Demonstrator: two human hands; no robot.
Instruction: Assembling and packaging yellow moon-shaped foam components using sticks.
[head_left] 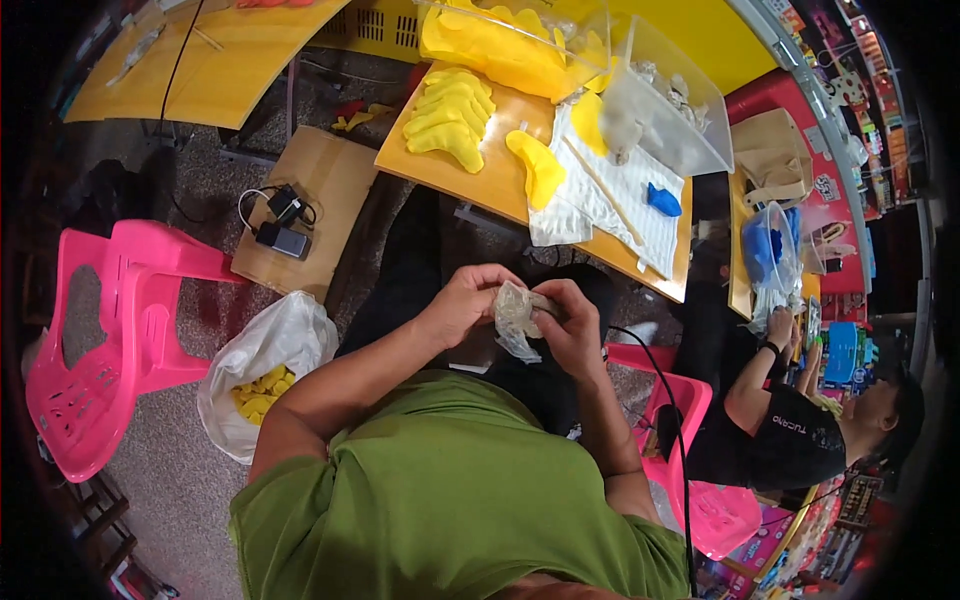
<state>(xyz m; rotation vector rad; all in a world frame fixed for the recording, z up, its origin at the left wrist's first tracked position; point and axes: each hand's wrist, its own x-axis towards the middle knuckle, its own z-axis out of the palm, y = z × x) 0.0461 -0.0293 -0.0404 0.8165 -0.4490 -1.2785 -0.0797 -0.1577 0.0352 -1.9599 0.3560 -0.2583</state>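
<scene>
Above my lap, a crumpled piece of translucent plastic film hangs between my hands. My left hand pinches its upper left side with bent fingers. On its right side, my right hand closes round a gathered part, thumb and fingers together. Ahead of my knees stands a wooden table with a row of overlapping yellow fabric pieces. A single yellow piece lies near the table's front edge. Beside it, a wooden stick and a small blue fabric piece rest on a white cloth.
Clear bins hold yellow pieces and pale crumpled wads. A white bag with yellow pieces stands left on the floor, near a pink chair and cardboard carrying adapters. A black cable runs past my right arm. A co-worker sits right.
</scene>
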